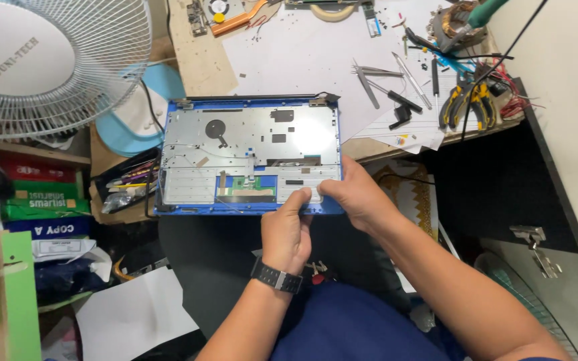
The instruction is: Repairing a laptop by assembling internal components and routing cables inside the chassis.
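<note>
A blue laptop shell (175, 208) lies opened up in front of me, its bare silver metal inside (249, 144) facing up, half over the wooden table's edge. My left hand (285, 234), with a black watch on the wrist, pinches the shell's near edge at the lower right. Beside it, my right hand (356, 197) grips the lower right corner. A green circuit strip (245, 186) shows in the shell just left of my fingers.
White paper (302, 60) covers the wooden table (199, 63) behind the shell. Tweezers (367, 83), screwdrivers and yellow-handled pliers (466, 103) lie at the right. A white fan (55, 63) stands at the left above stacked boxes (41, 200). A dark cabinet (503, 180) is on the right.
</note>
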